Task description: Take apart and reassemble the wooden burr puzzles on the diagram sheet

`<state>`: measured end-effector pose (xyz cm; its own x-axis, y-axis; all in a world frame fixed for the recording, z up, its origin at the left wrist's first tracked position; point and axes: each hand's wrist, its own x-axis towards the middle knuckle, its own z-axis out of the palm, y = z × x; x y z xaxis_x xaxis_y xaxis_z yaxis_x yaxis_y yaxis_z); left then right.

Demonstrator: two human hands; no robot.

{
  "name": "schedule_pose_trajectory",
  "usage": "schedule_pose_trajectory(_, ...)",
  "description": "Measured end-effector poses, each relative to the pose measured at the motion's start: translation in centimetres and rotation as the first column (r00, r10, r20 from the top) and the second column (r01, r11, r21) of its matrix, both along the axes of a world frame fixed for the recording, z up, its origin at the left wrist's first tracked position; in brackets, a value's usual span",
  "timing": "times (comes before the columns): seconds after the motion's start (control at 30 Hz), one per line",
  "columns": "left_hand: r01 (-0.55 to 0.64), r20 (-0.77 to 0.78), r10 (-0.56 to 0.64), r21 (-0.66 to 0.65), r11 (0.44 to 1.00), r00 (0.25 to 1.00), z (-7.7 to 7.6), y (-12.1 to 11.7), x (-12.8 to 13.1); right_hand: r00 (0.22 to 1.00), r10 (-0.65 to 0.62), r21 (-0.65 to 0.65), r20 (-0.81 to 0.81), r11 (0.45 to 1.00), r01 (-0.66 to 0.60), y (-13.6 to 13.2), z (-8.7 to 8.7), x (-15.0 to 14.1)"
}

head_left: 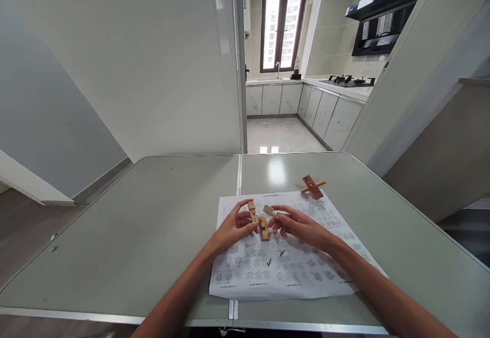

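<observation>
My left hand (238,224) is closed on a notched wooden puzzle piece (251,207), gripped between thumb and fingers. A second wooden puzzle piece (264,230) with a dark notch stands between my hands, close to the left thumb; whether it is held or rests on the paper I cannot tell. My right hand (296,223) pinches another notched wooden piece (269,210), its far end pointing up and left. Under both hands lies a printed sheet (264,282) with rows of small diagrams and a handwritten check mark.
At the sheet's far right corner sits a reddish-brown wooden cross-shaped assembly (313,187). The grey-green folding table (153,236) has a metal seam down its middle and metal edging. Past its far edge is a kitchen with white cabinets (325,113). A white wall (172,72) stands at the left.
</observation>
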<state>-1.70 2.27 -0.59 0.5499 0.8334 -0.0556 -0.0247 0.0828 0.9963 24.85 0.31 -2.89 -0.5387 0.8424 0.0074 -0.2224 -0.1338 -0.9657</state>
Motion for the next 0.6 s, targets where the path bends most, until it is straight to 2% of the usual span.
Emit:
schedule_pose_trajectory(0.13,-0.011,0.005,0.011,0.031,0.999,1.000,-0.4,-0.3,0.5,0.999,-0.022,0.087,0.028,0.996,0.020,-0.1,0.4,-0.3)
schedule_pose_trajectory(0.27,-0.006,-0.050,0.013,0.125,0.992,0.999,0.0,-1.1,1.1,0.995,-0.027,0.174,0.093,0.985,0.011,-0.4,1.1,-0.5)
schedule_pose_trajectory(0.6,0.073,-0.156,-0.031,0.277,0.958,0.987,0.6,-2.3,1.9,0.990,-0.047,0.221,0.131,0.975,0.017,-0.8,1.0,-1.0)
